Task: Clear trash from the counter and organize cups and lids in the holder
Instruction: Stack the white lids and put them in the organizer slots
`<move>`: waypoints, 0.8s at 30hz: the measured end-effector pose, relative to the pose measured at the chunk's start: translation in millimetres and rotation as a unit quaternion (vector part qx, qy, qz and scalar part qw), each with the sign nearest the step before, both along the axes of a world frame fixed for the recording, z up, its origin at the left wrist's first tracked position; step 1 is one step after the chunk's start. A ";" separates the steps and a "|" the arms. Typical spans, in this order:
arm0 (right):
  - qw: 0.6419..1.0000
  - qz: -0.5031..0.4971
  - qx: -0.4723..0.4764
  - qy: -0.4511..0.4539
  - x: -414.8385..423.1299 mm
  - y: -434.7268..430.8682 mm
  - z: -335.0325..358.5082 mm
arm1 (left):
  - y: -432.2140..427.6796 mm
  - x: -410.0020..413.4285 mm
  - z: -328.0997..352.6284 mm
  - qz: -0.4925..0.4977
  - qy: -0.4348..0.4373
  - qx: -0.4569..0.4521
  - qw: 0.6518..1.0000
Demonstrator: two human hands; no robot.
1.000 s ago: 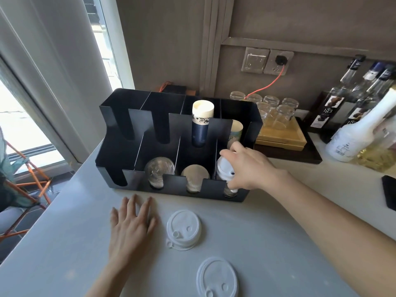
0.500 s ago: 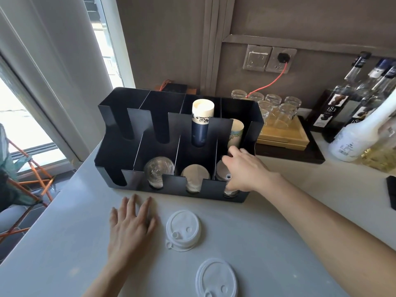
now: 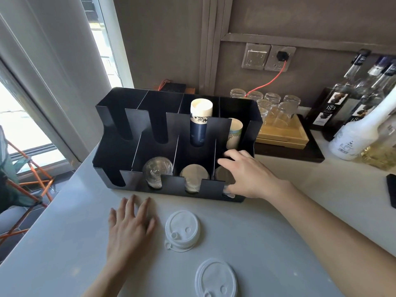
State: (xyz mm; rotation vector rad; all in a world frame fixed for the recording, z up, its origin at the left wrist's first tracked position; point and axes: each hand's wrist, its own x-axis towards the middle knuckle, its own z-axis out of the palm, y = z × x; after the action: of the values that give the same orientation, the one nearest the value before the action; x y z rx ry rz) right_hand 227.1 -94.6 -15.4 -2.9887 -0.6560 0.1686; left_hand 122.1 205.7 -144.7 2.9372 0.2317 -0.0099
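A black slotted holder [image 3: 120,144] stands on the white counter [image 3: 64,243]. Its front row holds clear dome lids [image 3: 157,170], pale lids [image 3: 194,175] and, at the right, white lids [image 3: 222,174]. My right hand [image 3: 248,176] hovers over that right front slot, fingers spread, holding nothing. Blue paper cups [image 3: 199,125] and a light patterned cup [image 3: 234,133] stand in the back row. My left hand [image 3: 130,226] lies flat on the counter. Two white lids lie loose: one lid [image 3: 182,230] beside my left hand, a second lid [image 3: 215,279] nearer me.
A wooden tray [image 3: 280,136] with several upturned glasses sits right of the holder on a dark board. Syrup bottles [image 3: 347,103] line the far right wall. A black object [image 3: 392,189] lies at the right edge. The counter drops off at the left by the window.
My right hand lowered a white lid into the right front slot and let go; its fingers have opened. My left hand stayed put.
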 end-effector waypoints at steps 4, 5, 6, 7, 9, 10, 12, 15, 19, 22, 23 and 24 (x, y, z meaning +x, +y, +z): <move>0.994 -0.014 0.095 -0.043 -17.8 -8.5 9.2 | 0.2 1.0 -1.7 0.000 0.001 0.001 1.000; 0.991 -0.018 0.118 -0.063 -23.7 -10.7 11.3 | 0.3 0.9 -1.7 0.000 0.001 -0.001 1.000; 0.986 -0.024 0.142 -0.083 -30.6 -12.6 13.4 | 0.4 0.4 -1.8 -0.001 0.001 -0.004 1.000; 0.981 -0.031 0.165 -0.101 -38.3 -14.5 15.2 | 0.8 -0.4 -1.6 -0.002 0.001 -0.010 1.000; 0.969 -0.045 0.207 -0.131 -55.7 -17.8 16.0 | 2.8 -1.6 -0.7 -0.006 -0.011 -0.030 0.999; 0.963 -0.049 0.228 -0.135 -65.4 -18.7 14.5 | 3.8 -2.1 0.5 -0.008 -0.027 -0.049 0.998; 0.955 -0.055 0.269 -0.114 -85.8 -19.4 6.9 | 4.8 -4.7 3.8 -0.008 -0.071 -0.121 0.990; 0.949 -0.071 0.304 -0.041 -115.6 -17.6 -16.8 | -5.0 -12.1 14.2 -0.018 -0.096 -0.302 0.948; 0.941 -0.084 0.318 0.082 -149.0 -8.8 -51.7 | -33.8 -22.7 22.0 -0.148 -0.024 -0.336 0.930; 0.953 -0.043 0.261 0.148 -163.6 -1.5 -66.9 | -49.3 -18.8 21.6 -0.177 -0.005 -0.268 0.947; 0.960 -0.029 0.230 0.157 -167.9 0.3 -71.2 | -52.8 -17.0 21.5 -0.172 -0.008 -0.255 0.951; 0.967 -0.014 0.199 0.157 -171.7 2.2 -75.7 | -55.4 -15.6 20.7 -0.167 -0.013 -0.245 0.955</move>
State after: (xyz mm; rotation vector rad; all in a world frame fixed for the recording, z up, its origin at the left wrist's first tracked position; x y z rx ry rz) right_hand 55.4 -92.4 -91.1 -2.5110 -0.5348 0.4396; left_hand 106.5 150.3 -124.1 2.4430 -0.2423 -0.0679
